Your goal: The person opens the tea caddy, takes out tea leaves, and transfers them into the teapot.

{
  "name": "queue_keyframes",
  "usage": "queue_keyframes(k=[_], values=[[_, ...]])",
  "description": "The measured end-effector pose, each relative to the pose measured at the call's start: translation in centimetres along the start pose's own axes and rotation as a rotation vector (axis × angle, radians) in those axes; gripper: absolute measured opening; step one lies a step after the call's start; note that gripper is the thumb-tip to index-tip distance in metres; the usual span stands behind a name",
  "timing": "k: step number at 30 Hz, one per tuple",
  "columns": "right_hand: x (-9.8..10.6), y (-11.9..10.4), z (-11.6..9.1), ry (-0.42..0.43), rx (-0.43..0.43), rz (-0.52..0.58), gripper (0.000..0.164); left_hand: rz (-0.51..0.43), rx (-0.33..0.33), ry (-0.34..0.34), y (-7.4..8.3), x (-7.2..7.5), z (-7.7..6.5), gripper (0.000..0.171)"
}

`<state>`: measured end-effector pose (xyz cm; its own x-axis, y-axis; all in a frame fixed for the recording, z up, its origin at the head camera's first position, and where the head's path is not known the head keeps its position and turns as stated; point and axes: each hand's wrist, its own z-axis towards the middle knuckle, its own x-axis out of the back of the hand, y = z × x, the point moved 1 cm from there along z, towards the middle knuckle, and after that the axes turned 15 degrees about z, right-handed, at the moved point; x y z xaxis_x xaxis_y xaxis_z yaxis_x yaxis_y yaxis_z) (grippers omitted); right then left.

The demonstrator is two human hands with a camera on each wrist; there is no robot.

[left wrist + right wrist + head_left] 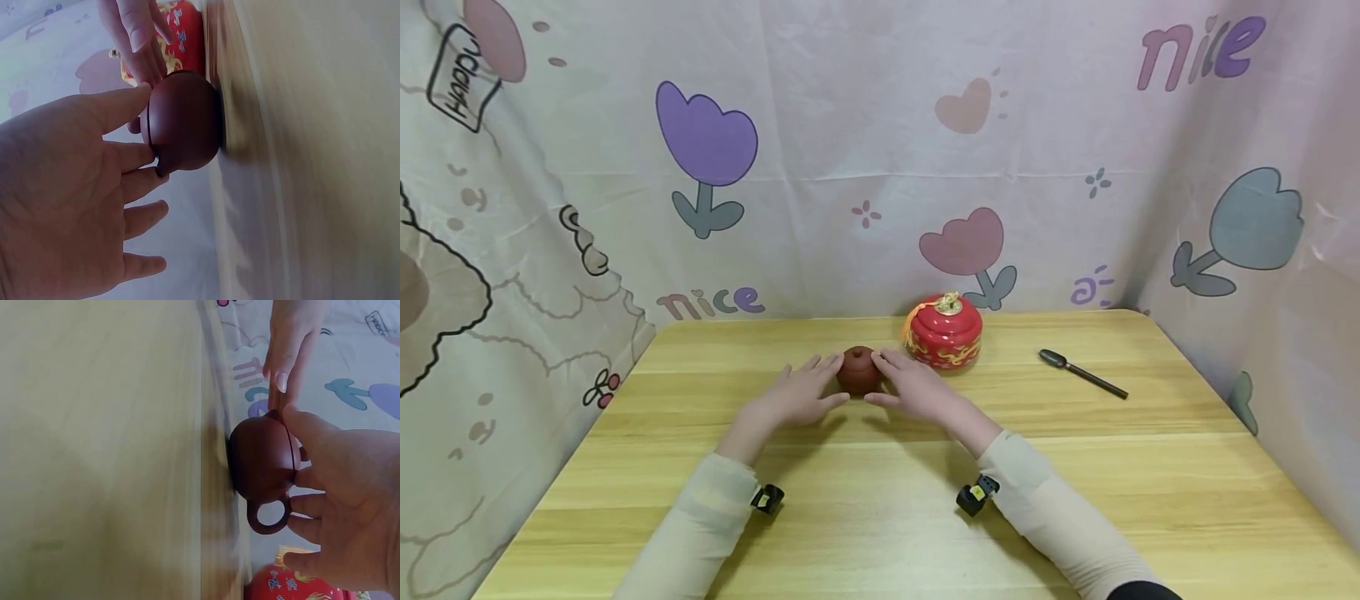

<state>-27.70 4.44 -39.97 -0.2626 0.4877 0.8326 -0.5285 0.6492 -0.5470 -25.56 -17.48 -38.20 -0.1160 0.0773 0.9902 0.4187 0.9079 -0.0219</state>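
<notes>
A small brown clay teapot (859, 372) stands upright on the wooden table between two hands. My left hand (802, 393) is at its spout side, fingers fairly straight; in the left wrist view the fingertips (147, 181) reach the spout, with the thumb by the lid's edge. From the other side my right hand (917, 387) reaches over with extended, spread fingers. In the right wrist view these fingers (306, 505) lie by the lid and the ring handle of the teapot (262, 459). Neither hand curls round the pot.
A red lidded jar (945, 333) with gold patterns and an orange tassel stands just behind the right hand. Farther right, a dark spoon (1082, 372) lies on the table (865, 517). A printed cloth (835, 108) hangs behind and at both sides.
</notes>
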Motion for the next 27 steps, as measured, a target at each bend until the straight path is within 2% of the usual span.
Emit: queue_keyframes(k=[7, 14, 22, 27], values=[[0.1, -0.3, -1.6, -0.012, -0.037, -0.037, 0.08, 0.033, -0.025, 0.007, 0.9, -0.1, -0.2, 0.073], [0.2, -0.5, -3.3, 0.011, -0.031, -0.066, 0.079, 0.067, -0.045, 0.0, 1.9, -0.6, -0.3, 0.076], [0.5, -0.2, -5.6, 0.009, -0.065, -0.108, 0.079, 0.093, -0.066, -0.012, 4.1, -0.3, -0.7, 0.077], [1.2, -0.1, -7.2, 0.01, -0.072, -0.088, 0.078, 0.118, -0.093, -0.013, 5.5, 0.2, -1.1, 0.076]])
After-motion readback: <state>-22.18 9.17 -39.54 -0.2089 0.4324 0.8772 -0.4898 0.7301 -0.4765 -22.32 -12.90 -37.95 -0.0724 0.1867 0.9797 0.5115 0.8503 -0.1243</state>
